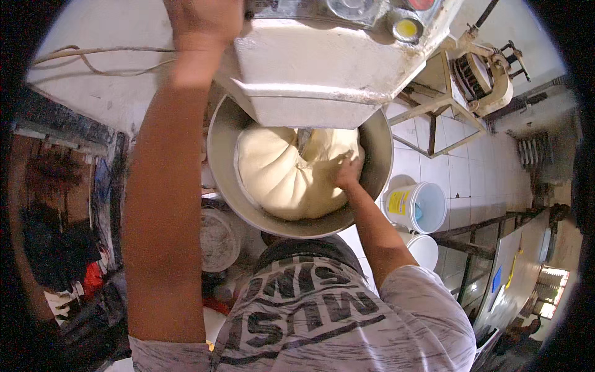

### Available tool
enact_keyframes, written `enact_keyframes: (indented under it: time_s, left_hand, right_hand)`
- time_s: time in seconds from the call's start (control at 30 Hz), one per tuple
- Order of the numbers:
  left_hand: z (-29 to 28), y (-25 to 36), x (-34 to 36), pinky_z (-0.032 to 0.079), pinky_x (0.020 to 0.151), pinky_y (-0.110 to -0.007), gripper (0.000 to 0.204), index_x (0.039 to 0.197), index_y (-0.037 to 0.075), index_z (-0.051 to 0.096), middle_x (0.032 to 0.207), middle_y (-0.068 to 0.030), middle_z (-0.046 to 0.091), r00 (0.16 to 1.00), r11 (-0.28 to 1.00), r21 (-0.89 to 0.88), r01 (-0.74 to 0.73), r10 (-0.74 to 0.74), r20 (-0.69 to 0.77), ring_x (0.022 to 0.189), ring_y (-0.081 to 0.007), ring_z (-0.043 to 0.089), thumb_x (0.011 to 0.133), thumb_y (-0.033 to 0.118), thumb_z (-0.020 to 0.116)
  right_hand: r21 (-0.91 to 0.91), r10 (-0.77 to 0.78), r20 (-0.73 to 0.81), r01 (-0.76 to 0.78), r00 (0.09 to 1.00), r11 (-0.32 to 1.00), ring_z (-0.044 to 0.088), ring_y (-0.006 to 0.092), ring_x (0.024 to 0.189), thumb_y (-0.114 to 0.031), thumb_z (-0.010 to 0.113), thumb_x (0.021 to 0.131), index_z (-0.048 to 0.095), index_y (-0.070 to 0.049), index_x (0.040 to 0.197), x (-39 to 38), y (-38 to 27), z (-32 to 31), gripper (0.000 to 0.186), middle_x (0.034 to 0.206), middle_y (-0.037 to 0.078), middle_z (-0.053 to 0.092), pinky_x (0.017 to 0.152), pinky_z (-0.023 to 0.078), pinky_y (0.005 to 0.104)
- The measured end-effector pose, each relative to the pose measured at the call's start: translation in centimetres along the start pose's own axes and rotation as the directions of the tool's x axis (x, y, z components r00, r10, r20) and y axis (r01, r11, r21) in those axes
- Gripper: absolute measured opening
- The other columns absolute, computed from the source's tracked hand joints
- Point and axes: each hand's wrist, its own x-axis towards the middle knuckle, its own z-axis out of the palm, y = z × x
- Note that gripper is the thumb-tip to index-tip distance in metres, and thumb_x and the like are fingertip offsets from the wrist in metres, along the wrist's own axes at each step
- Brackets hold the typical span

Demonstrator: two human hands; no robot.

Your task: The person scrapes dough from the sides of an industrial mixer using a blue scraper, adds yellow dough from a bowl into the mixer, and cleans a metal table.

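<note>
A big mass of pale dough (273, 173) fills much of a round metal mixer bowl (378, 167). Deep folds run across its surface toward the middle, where a mixing tool (304, 141) goes down into it, partly hidden by the machine. On the right side of the dough rests my right hand (348, 171), its fingers stretched out against the surface. My left arm is raised along the left, and my left hand (206, 22) is at the top edge beside the mixer head (310, 62). Its fingers are cut off by the picture's edge.
Round controls, including a yellow button (406, 28), sit atop the mixer head. White buckets (430, 208) stand on the tiled floor at right. Beyond them is a metal-framed machine (462, 93). A cable (105, 49) crosses the left wall, and a round container (218, 240) stands below the bowl.
</note>
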Motion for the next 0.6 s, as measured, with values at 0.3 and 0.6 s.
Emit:
enact_keyframes:
  time_s: [0.3, 0.6]
  left_hand:
    - [-0.6, -0.3, 0.1, 0.04, 0.084, -0.037, 0.037, 0.095, -0.002, 0.056, 0.095, -0.0179, 0.056, 1.0, 1.0, 0.005, 0.007, -0.007, 0.001, 0.092, -0.0304, 0.052, 0.096, 0.023, 0.03]
    - [-0.8, -0.5, -0.2, 0.04, 0.084, -0.037, 0.037, 0.095, -0.002, 0.056, 0.093, -0.018, 0.056, 0.999, 0.999, 0.009, 0.032, -0.032, 0.011, 0.092, -0.0303, 0.052, 0.096, 0.024, 0.03]
  right_hand:
    - [-0.382, -0.381, 0.348, 0.501, 0.857, 0.777, 0.042, 0.0447, 0.118, -0.032, 0.062, 0.079, 0.017, 0.003, 0.139, -7.6, -6.8, -5.4, 0.083, 0.141, 0.035, 0.015, 0.097, 0.04, 0.0433]
    - [-0.408, -0.328, 0.334, 0.449, 0.884, 0.794, 0.062, 0.0354, 0.089, -0.027, 0.044, 0.088, 0.059, 0.003, 0.1, -7.9, -6.1, 2.3, 0.035, 0.091, 0.023, 0.064, 0.078, 0.051, 0.0414]
